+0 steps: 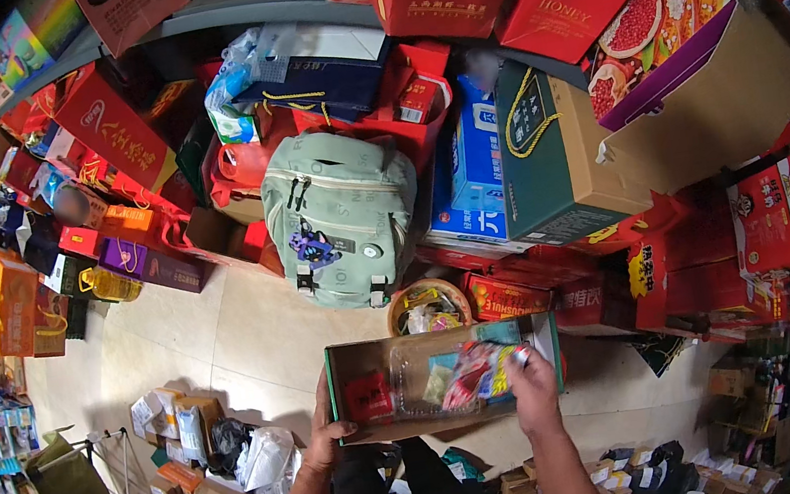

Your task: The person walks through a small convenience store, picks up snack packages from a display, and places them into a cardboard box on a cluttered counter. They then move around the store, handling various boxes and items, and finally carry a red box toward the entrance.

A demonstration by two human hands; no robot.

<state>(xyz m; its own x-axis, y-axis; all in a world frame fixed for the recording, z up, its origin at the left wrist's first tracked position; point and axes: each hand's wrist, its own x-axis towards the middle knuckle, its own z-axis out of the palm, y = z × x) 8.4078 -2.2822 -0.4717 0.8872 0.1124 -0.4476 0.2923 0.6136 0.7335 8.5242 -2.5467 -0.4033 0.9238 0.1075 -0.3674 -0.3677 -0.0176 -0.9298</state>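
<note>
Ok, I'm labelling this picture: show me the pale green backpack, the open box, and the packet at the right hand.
Backpack (342, 216), head view, front panel.
Open box (440, 425), head view, near wall.
Packet (471, 374), head view, printed front.

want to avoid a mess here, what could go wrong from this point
The left hand grips the open box at its left end, so the box might tip if the right side lacks support. The colourful packet could slip from the right hand. Anything spilling over the far edge might land in the round container just beyond.
</note>
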